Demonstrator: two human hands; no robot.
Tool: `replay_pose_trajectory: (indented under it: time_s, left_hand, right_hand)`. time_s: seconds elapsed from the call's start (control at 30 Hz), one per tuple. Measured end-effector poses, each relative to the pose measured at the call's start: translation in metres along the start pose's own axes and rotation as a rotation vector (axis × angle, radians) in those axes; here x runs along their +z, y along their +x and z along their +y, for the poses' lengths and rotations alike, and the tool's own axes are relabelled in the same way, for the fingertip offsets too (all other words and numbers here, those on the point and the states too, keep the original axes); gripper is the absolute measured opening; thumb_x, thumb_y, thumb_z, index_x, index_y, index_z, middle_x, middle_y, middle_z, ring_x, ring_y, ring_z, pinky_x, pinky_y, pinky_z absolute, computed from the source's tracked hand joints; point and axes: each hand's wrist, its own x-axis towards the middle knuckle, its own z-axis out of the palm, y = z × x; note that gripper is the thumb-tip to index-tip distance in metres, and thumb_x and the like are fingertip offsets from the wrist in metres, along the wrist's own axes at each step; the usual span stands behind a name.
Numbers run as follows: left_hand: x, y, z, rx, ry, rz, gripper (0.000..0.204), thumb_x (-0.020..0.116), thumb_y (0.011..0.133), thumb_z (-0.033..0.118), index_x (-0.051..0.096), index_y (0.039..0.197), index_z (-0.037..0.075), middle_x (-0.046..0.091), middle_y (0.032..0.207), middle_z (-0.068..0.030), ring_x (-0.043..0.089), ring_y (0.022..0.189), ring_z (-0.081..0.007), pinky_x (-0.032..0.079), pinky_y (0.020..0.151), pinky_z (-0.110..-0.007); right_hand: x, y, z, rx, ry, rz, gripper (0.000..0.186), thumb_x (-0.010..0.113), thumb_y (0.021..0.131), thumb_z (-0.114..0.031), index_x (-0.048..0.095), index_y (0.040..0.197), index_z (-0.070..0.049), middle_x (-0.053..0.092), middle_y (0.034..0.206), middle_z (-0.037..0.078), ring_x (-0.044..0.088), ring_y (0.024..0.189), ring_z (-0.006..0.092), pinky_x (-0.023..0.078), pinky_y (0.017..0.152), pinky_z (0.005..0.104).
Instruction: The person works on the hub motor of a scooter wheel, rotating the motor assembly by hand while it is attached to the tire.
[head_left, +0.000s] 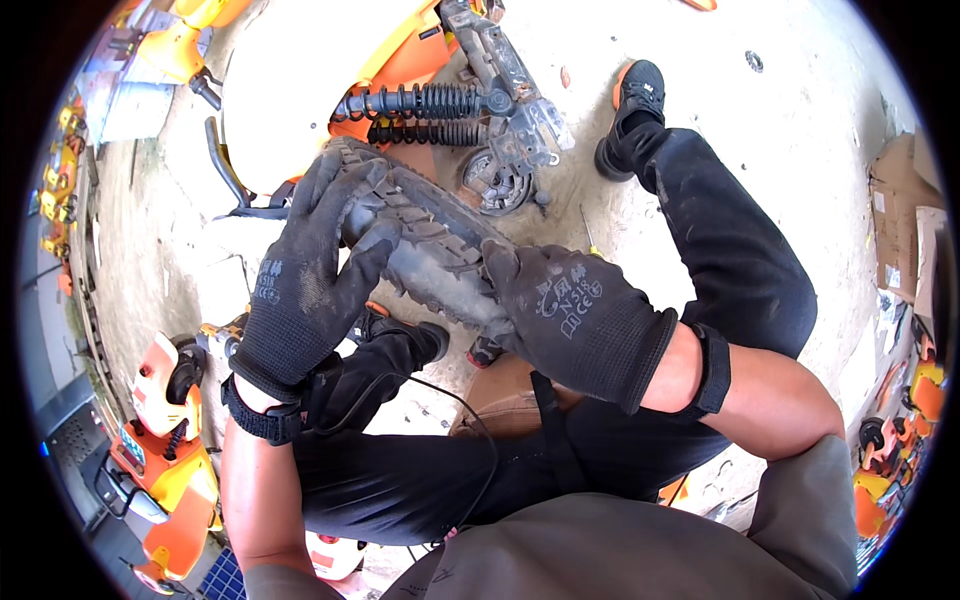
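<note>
A black knobby tyre (435, 268) is held up in front of me, slanting from upper left to lower right. My left hand (318, 265), in a dark work glove, grips its upper left end with the fingers over the tread. At the lower right end, my right hand (580, 318), gloved the same way, is closed around the tyre. Its fingertips are partly hidden behind the rubber. Just beyond the tyre are two black coil-spring shock absorbers (425, 103) on a dirty metal frame (515, 95). A round metal hub (495, 183) sits below that frame.
An orange body panel (408, 50) adjoins the shock absorbers. Orange and yellow ride-on machines (165, 440) stand at the left, with more at the far right. Cardboard boxes (893, 215) lean at the right edge. A thin yellowish tool (588, 228) lies on the pale floor.
</note>
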Motion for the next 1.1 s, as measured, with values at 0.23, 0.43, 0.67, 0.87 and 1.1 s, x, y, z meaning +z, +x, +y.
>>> replay_pose_trajectory:
  time_s: [0.23,0.43,0.67,0.87,1.1]
  left_hand:
    - [-0.001,-0.001,0.003,-0.069,-0.075,-0.021,0.055,0.069,0.094,0.022,0.050,0.142,0.002,0.042,0.153,-0.0260,0.059,0.126,-0.0408,0.050,0.103,-0.044]
    - [0.001,-0.001,0.000,-0.040,-0.067,-0.005,0.054,0.069,0.095,0.023,0.051,0.141,0.002,0.043,0.152,-0.0264,0.057,0.129,-0.0419,0.049,0.104,-0.045]
    - [0.004,-0.002,-0.004,-0.011,-0.050,0.018,0.053,0.069,0.095,0.024,0.052,0.140,0.001,0.044,0.151,-0.0260,0.051,0.134,-0.0426,0.047,0.107,-0.045]
    - [0.002,-0.002,-0.005,0.076,-0.030,0.041,0.053,0.068,0.095,0.027,0.054,0.139,0.002,0.046,0.149,-0.0262,0.050,0.134,-0.0432,0.045,0.108,-0.045]
    - [0.009,-0.004,0.008,0.187,0.107,0.174,0.042,0.065,0.098,0.024,0.058,0.132,0.000,0.058,0.133,-0.0218,0.060,0.120,-0.0353,0.050,0.100,-0.041]
  right_hand:
    - [0.002,0.000,0.001,-0.002,0.008,0.019,0.042,0.057,0.088,-0.012,0.059,0.125,0.008,0.069,0.087,0.014,0.071,0.078,0.0271,0.056,0.066,0.0396]
    - [-0.001,0.001,0.001,0.003,0.014,-0.023,0.044,0.057,0.088,-0.012,0.059,0.126,0.009,0.069,0.087,0.015,0.070,0.079,0.0274,0.056,0.067,0.0401]
    - [-0.006,0.001,0.002,0.013,0.107,-0.031,0.055,0.068,0.080,-0.016,0.058,0.126,0.011,0.070,0.089,0.017,0.070,0.081,0.0314,0.057,0.068,0.0422]
    - [0.006,0.003,0.006,0.046,0.145,-0.106,0.051,0.076,0.073,-0.020,0.061,0.115,0.006,0.070,0.091,0.020,0.071,0.083,0.0335,0.057,0.070,0.0432]
    - [-0.003,0.002,0.016,0.018,0.203,-0.037,0.059,0.072,0.090,-0.029,0.051,0.137,-0.001,0.068,0.104,0.022,0.068,0.095,0.0379,0.054,0.080,0.0433]
